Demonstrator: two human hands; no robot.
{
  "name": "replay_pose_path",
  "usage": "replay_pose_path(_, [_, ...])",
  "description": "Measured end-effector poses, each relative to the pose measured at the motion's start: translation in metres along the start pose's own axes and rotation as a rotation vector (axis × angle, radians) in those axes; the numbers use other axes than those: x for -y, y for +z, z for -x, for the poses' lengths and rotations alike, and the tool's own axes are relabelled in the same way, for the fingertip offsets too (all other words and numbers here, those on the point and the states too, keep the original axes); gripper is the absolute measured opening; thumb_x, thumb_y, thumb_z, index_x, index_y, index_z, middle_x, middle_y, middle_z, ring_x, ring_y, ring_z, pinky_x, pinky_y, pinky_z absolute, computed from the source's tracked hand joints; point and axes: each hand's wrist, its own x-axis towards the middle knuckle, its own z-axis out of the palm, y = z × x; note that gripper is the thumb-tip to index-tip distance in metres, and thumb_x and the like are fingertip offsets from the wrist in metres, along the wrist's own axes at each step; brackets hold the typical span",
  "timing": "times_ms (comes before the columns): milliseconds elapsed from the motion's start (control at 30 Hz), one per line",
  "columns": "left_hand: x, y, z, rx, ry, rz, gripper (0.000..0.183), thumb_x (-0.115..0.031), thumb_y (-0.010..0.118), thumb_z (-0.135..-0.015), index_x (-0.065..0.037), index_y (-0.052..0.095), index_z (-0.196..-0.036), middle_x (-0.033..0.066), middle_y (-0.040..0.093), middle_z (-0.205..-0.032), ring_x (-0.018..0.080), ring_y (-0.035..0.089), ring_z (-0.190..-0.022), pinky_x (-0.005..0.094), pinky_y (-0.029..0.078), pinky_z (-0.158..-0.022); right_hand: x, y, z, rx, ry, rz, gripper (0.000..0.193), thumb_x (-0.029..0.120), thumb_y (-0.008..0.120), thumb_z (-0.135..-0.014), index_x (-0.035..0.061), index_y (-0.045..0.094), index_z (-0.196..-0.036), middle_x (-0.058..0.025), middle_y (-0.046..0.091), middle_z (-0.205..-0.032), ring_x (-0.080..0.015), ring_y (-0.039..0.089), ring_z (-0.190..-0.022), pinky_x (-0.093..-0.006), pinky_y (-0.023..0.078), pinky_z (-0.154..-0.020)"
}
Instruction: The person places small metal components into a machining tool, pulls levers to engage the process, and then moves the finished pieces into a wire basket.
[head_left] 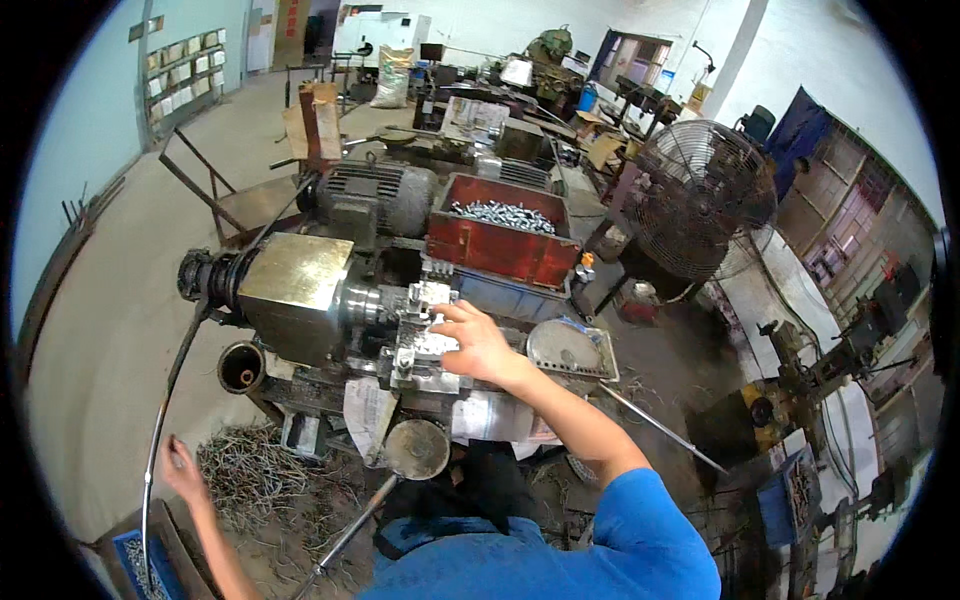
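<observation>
My right hand (pixel 472 345) reaches over the metal tool slide (pixel 425 345) of a small lathe-like machine, its fingers spread and the fingertips at the clamping blocks. No part shows in it. Left of the slide is the spindle chuck (pixel 360 303), in front of a brass-topped headstock (pixel 300 285). My left hand (pixel 182 472) is low at the left, its fingers apart, beside a long metal lever (pixel 160 440) without visible contact. I see nothing in its grasp. Below it stands a blue box (pixel 135 560) of small metal parts.
Behind the slide, a red bin (pixel 500 250) holds many shiny metal pieces. A motor (pixel 375 195) sits behind the headstock. A large caged fan (pixel 705 200) stands right. Metal shavings (pixel 250 475) cover the floor. A round-topped lever (pixel 417 450) and a tray (pixel 572 348) flank my body.
</observation>
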Motion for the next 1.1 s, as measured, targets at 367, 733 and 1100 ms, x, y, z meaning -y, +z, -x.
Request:
replay_pose_path(367, [-0.013, 0.184, 0.106, 1.095, 0.308, -0.581, 0.029, -0.022, 0.067, -0.068, -0.003, 0.062, -0.089, 0.0194, 0.064, -0.092, 0.0313, 0.062, -0.085, 0.0427, 0.05, -0.073, -0.042, -0.095, 0.214, 0.135, 0.697, 0.188, 0.038, 0.017, 0.065, -0.058, 0.0058, 0.068, -0.094, -0.015, 0.06, -0.111, -0.0306, 0.058, -0.1, -0.0369, 0.047, -0.087])
replay_pose_path(733, [-0.021, 0.157, 0.082, 1.072, 0.082, -0.424, 0.048, -0.028, 0.066, -0.071, -0.007, 0.054, -0.112, 0.0195, 0.063, -0.099, 0.0334, 0.061, -0.092, 0.0428, 0.05, -0.078, -0.114, -0.142, 0.433, 0.26, 1.474, 0.696, 0.056, 0.023, 0.069, -0.056, 0.0107, 0.059, -0.11, -0.0148, 0.059, -0.111, -0.0288, 0.053, -0.107, -0.0399, 0.043, -0.092])
replay_pose_path(1100, [0.066, 0.053, 0.119, 1.216, -0.421, -0.272, 0.032, -0.023, 0.064, -0.076, 0.001, 0.064, -0.098, 0.0147, 0.066, -0.078, 0.0229, 0.063, -0.05, 0.0344, 0.053, -0.06, -0.004, -0.068, 0.471, 0.177, 1.287, 0.745, 0.03, 0.023, 0.065, -0.051, 0.0068, 0.054, -0.073, -0.0176, 0.059, -0.065, -0.0365, 0.06, -0.064, -0.0454, 0.05, -0.062])
